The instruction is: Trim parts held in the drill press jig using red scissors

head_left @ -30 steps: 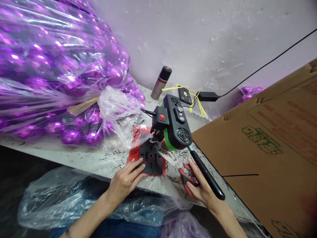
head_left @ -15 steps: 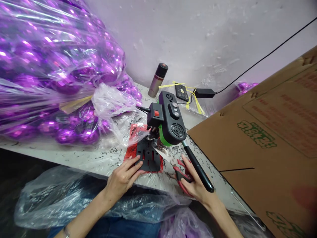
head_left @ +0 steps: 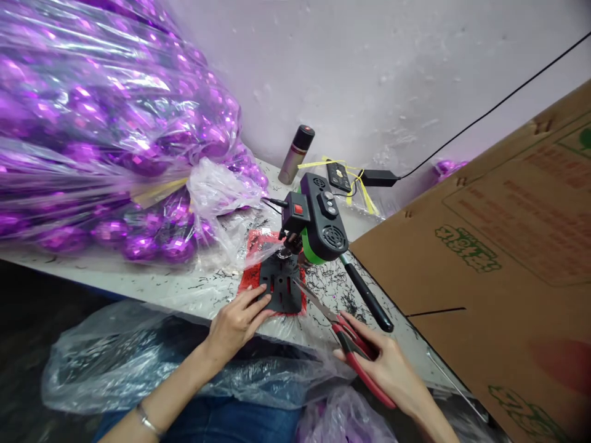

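Note:
My left hand (head_left: 237,322) rests flat at the near edge of a black slotted base plate (head_left: 280,283) lying on a red mat (head_left: 253,271). Over the plate stands a small black and green machine (head_left: 318,224) with a red switch and a black lever handle (head_left: 368,299). My right hand (head_left: 390,369) grips red-handled scissors (head_left: 348,341), whose blades point up left toward the plate. Small black clippings litter the white table (head_left: 184,295) around the machine.
A big clear bag of shiny purple baubles (head_left: 106,141) fills the left of the table. A large cardboard box (head_left: 498,258) stands at the right. Behind the machine are a spray can (head_left: 296,154), a black power adapter (head_left: 378,178) with its cable, and yellow strips. Plastic bags (head_left: 129,363) lie over my lap.
My right hand has drawn back toward me with the scissors, away from the lever handle. The left hand stays at the plate. The view shifted slightly.

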A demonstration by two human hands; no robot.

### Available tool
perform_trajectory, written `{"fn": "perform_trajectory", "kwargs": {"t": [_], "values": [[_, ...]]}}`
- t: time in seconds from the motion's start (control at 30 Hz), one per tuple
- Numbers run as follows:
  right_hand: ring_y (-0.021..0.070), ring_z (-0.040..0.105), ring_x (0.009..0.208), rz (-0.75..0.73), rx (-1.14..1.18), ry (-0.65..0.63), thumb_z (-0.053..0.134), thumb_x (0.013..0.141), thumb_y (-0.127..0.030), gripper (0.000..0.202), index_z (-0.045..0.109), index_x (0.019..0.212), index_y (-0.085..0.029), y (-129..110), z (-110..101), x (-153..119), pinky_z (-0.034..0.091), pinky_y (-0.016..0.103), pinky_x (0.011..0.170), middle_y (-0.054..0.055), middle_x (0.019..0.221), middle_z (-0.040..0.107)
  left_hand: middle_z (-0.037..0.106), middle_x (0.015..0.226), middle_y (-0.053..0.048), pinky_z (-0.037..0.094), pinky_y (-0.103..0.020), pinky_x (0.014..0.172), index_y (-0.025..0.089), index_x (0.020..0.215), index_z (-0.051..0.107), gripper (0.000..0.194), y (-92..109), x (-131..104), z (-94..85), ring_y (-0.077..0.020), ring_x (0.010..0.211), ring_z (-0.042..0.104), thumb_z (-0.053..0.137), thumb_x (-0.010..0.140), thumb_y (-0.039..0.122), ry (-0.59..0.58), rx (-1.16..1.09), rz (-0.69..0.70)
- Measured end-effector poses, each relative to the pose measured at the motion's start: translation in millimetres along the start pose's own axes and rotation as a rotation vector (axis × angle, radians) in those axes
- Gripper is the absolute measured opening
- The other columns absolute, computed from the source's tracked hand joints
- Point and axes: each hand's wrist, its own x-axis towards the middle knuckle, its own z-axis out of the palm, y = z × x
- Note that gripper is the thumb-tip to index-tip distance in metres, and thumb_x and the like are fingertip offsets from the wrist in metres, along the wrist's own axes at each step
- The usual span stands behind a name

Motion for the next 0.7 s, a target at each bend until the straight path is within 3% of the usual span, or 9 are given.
{"fn": "perform_trajectory", "kwargs": {"t": [0.17,0.43,0.7], "values": [[0.0267,0.072,0.092,-0.045,0.038,0.043,0.072,0.072,-0.041,0.054,0.069,0.121,-0.017,-9.4,6.7,-1.9,0.057,0.032,0.08,0.005,0.091,0.078,0.07,0.116,-0.009,0.059,-0.033,0.089,0.019,0.111,0.068,0.024,-1.1,-1.8,1.7,-0.0195,0.098,0.07,0.055,0.094,0.03,0.0,-0.007,-0.01],[0.0258,0.072,0.085,-0.145,0.011,0.068,0.071,0.073,-0.036,0.047,0.072,0.116,-0.019,-3.9,6.4,-3.0,0.059,0.031,0.072,0.004,0.085,0.078,0.071,0.112,-0.011,0.06,-0.033,0.087,0.015,0.107,0.068,0.024,0.2,1.3,0.2,-0.0193,0.095,0.071,0.054,0.095,0.03,0.019,0.029,0.03],[0.0244,0.072,0.083,-0.12,-0.02,0.129,0.07,0.071,-0.032,0.06,0.064,0.129,-0.016,-13.5,12.2,3.8,0.057,0.03,0.075,0.003,0.085,0.078,0.071,0.113,-0.01,0.06,-0.033,0.088,0.016,0.109,0.068,0.024,-0.8,0.8,0.2,-0.0192,0.097,0.071,0.054,0.095,0.03,0.013,0.013,0.028]]}}
